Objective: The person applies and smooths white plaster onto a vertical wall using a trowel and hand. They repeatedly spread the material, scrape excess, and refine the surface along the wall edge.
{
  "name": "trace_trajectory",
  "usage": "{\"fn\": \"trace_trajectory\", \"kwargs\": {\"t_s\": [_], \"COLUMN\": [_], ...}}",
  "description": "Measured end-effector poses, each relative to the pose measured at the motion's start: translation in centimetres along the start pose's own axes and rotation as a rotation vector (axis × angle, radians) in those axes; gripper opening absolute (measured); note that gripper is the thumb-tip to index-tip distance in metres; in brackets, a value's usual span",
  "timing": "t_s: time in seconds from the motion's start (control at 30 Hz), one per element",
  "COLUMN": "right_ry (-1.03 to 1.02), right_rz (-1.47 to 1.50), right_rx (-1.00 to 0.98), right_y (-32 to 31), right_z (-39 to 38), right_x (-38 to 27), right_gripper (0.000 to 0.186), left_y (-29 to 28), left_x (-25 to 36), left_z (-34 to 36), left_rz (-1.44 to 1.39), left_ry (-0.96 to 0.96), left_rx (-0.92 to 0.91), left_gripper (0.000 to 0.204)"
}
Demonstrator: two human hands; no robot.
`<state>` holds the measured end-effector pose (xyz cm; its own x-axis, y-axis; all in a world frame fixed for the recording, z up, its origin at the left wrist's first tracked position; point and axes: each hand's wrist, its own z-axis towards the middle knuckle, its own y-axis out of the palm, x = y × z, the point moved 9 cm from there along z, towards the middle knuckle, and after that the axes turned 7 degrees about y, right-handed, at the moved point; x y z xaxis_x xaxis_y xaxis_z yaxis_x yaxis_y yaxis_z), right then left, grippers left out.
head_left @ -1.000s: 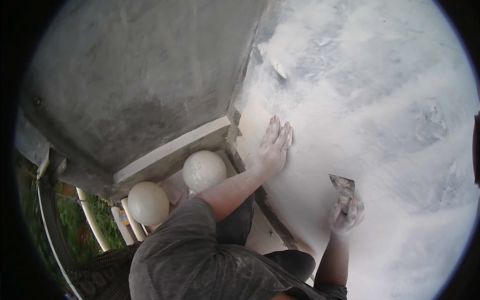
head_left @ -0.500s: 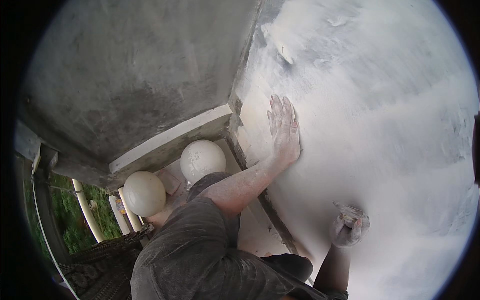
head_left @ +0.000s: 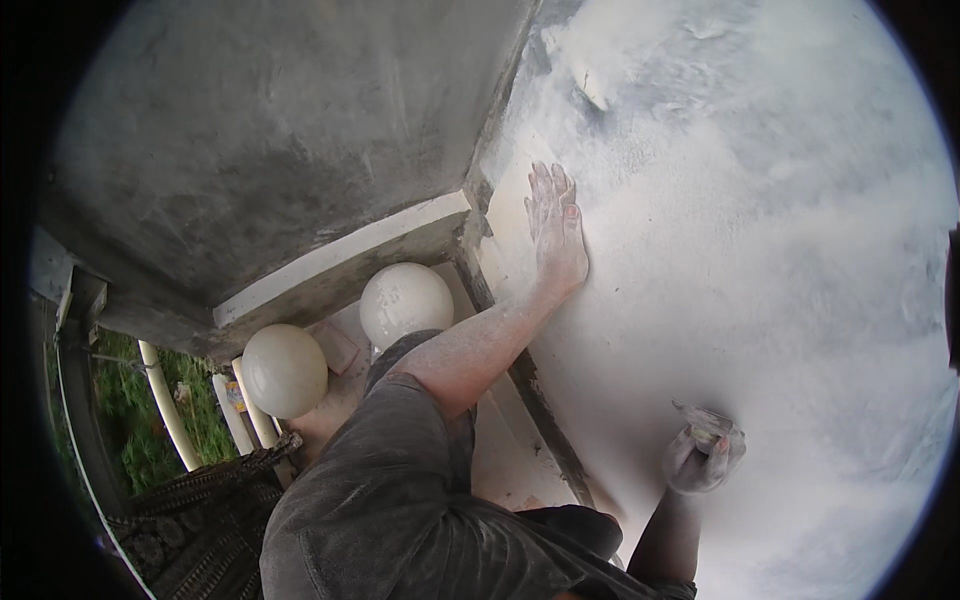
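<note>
Higher up the whitish wall (head_left: 700, 280) than a second ago, the person's left hand (head_left: 560, 240) now lies nearer the mark above it, while the scraper in the right hand (head_left: 703, 463) has turned from showing its broad blade to showing it almost edge-on. The view has shifted a little too.

The left hand rests flat on the wall, fingers stretched out and close together, the thumb alongside; I cannot tell whether something thin is pinned under it. The right hand's fingers are curled and clamped round the scraper (head_left: 708, 419), which sits near the same wall, lower and to the right; whether it touches is unclear.

The scraper looks light and stiff, thin at the blade, and probably a bit slippery from the white powder coating the hand. Its handle seems the best place to hold it, clear of the edge.

To the left, two round white globes (head_left: 285, 371) (head_left: 406, 303) sit below a dark grey wall (head_left: 300, 110).
</note>
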<state>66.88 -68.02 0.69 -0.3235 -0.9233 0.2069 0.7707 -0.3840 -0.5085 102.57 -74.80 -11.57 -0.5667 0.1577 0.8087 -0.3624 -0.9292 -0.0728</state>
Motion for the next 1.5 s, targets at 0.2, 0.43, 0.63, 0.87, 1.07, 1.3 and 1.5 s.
{"fn": "trace_trajectory", "kwargs": {"t_s": [0.2,0.43,0.63,0.87,1.07,1.3,1.5], "right_ry": [-0.003,0.202,0.662,1.000,1.286,1.261,1.482], "right_rz": [-0.027,0.016,0.423,0.585,0.936,0.990,1.312], "right_rx": [0.041,-0.041,-0.242,-0.769,-0.646,-0.440,-0.273], "right_y": [0.1,0.3,4.9,14.1,20.6,25.6,27.6], "right_z": [0.7,0.3,-3.0,-7.5,-8.5,-5.1,-6.4], "right_x": [-0.3,0.1,-2.1,-7.6,-7.9,-6.6,-7.5], "right_gripper": [0.063,0.060,0.060,0.049,0.042,0.059,0.060], "left_y": [-4.5,-3.8,-4.3,-5.8,-7.3,-7.5,-8.8], "left_x": [-8.2,-6.4,-4.3,-4.8,-5.6,-4.0,-4.1], "left_z": [8.5,-3.4,-7.5,-8.4,-9.2,-9.9,-9.9], "left_rz": [0.196,-1.306,-1.414,-1.486,-1.243,-0.942,-0.881], "left_ry": [-0.034,-0.681,-0.863,-0.826,-0.817,-0.759,-0.710], "left_rx": [0.118,0.286,0.195,0.027,0.056,-0.128,-0.007], "left_gripper": [0.052,0.049,0.050,0.049,0.042,0.036,0.042]}}
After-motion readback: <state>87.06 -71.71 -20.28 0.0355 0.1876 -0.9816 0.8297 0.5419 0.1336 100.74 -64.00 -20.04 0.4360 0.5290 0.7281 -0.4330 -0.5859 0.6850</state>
